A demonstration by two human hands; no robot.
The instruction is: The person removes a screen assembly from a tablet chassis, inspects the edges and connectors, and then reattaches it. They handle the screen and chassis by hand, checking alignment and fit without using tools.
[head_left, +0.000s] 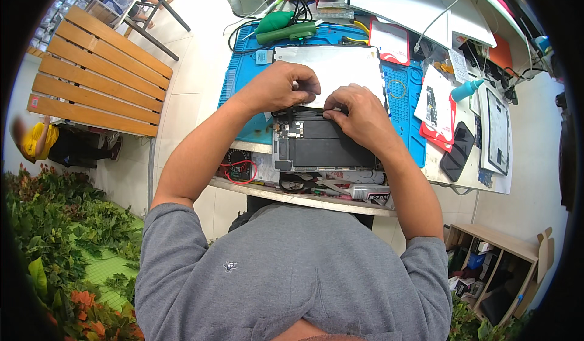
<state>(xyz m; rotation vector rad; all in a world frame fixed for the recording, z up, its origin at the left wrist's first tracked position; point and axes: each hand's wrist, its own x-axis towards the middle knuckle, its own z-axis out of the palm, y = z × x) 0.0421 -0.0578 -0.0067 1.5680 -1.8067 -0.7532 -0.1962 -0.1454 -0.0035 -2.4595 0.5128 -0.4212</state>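
An opened tablet lies in front of me. Its dark lower body (328, 143) shows black battery cells and a small metal-shielded board (291, 129). Beyond it rests the tablet's screen panel (347, 67), pale side up. My left hand (283, 87) is over the panel's near left part, fingers curled together; what they pinch is too small to tell. My right hand (363, 116) is at the seam between panel and body, thumb and forefinger closed near thin black strips (298, 112). Whether it grips a strip is hidden by the fingers.
A blue repair mat (401, 98) lies under the tablet. Around it are a green air blower (275, 22), a green-handled tool (295, 34), a black phone (457, 151), a teal bottle (467, 90) and a multimeter (238, 165). A tool-filled shelf (328, 186) runs along the near edge.
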